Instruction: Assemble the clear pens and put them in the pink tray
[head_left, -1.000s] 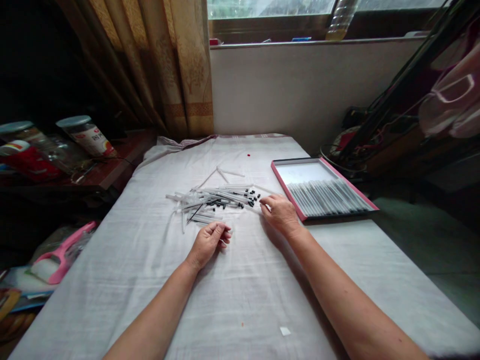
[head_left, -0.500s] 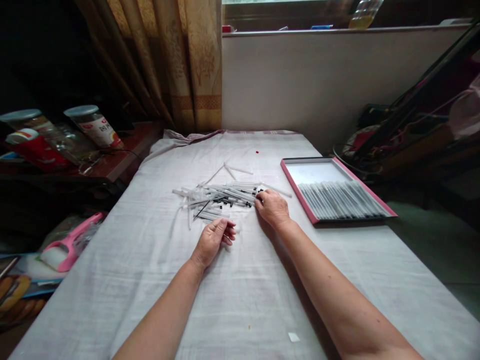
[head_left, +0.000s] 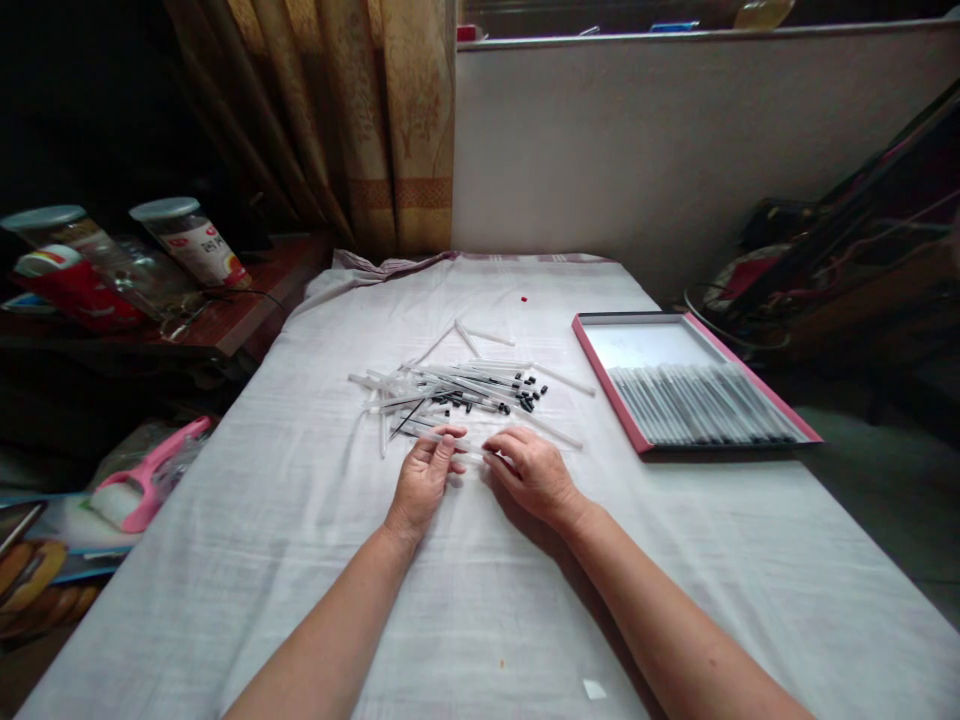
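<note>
A loose pile of clear pen tubes and small black caps [head_left: 457, 390] lies on the white cloth in the middle of the table [head_left: 480, 560]. Just in front of the pile, my left hand [head_left: 424, 480] and my right hand [head_left: 529, 472] meet over one clear tube [head_left: 469, 447]. The left hand's fingers are curled round its left end. My right hand pinches at its right end; what sits between those fingertips is too small to make out.
A pink-rimmed shallow box [head_left: 686, 385] at the right holds a row of finished clear pens. Jars [head_left: 187, 240] stand on a dark side table at the left, a pink roller [head_left: 146, 480] lies below. A curtain and wall close the far end.
My right hand has drawn back from the pile's right end to the front of it and met the left hand. The left hand has lifted slightly toward it.
</note>
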